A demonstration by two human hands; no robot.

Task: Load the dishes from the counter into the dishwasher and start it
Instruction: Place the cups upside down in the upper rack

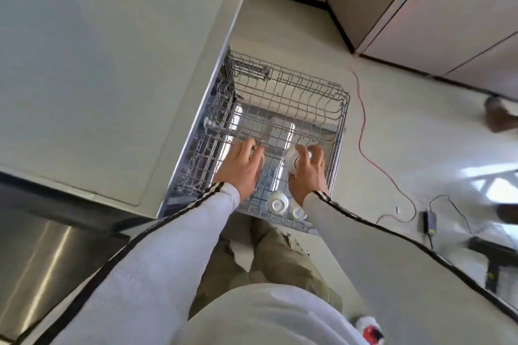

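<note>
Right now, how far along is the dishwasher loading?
Done: two small white bowls sit upside down at the near end of the pulled-out upper rack. In hand: the right hand grips a third white bowl over the rack; the left hand covers something white, unclear what. Left: most of the rack is bare, and it must be pushed in and the dishwasher started.

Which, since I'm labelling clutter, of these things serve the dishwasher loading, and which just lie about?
Job: dishwasher rack; cup gripped by right hand; two racked cups at the rack's near edge.
Lying about: red cable and black adapter on the floor.
</note>
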